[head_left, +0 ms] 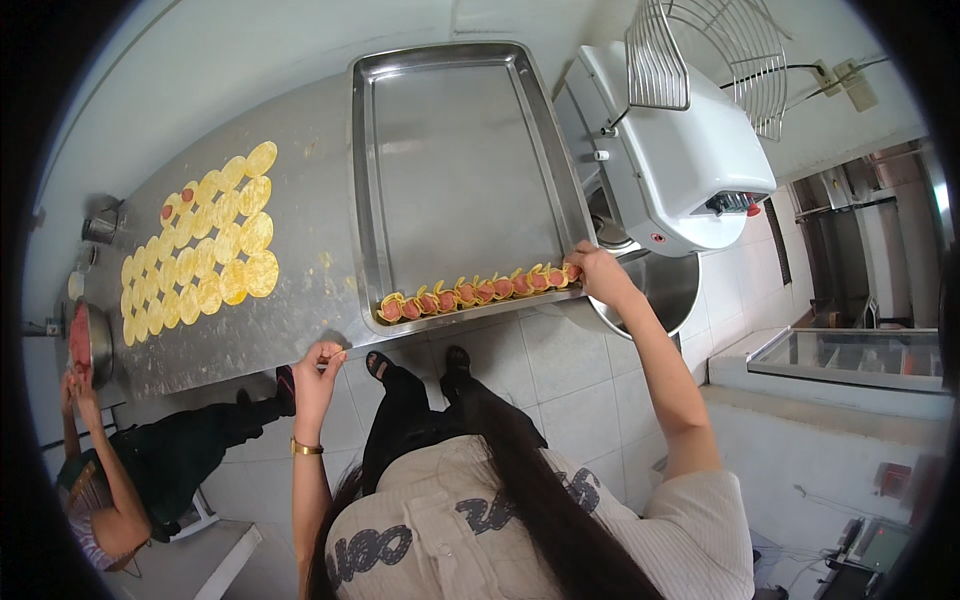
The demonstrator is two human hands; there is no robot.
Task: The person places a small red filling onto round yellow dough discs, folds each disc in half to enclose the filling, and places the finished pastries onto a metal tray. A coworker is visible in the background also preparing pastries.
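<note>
At the near right corner of a large metal tray (450, 180), my right hand (597, 272) has its fingers closed on a dumpling (572, 272), the last one in a row. The row of open-topped dumplings (466, 293), yellow wrappers around pink filling, runs along the tray's near side. My left hand (318, 363) is in front of the table's near edge, thumb and fingers pinched together; anything between them is too small to make out. Round yellow wrappers (205, 250) lie in rows on the table to the left, two of them topped with pink filling (187, 195).
A steel table (320, 120) carries the tray. Right of it stands a white mixer (680, 150) with a raised wire guard (660, 60) and a steel bowl (660, 290). At far left, a co-worker's hands (80, 395) are at a bowl of pink filling (98, 345).
</note>
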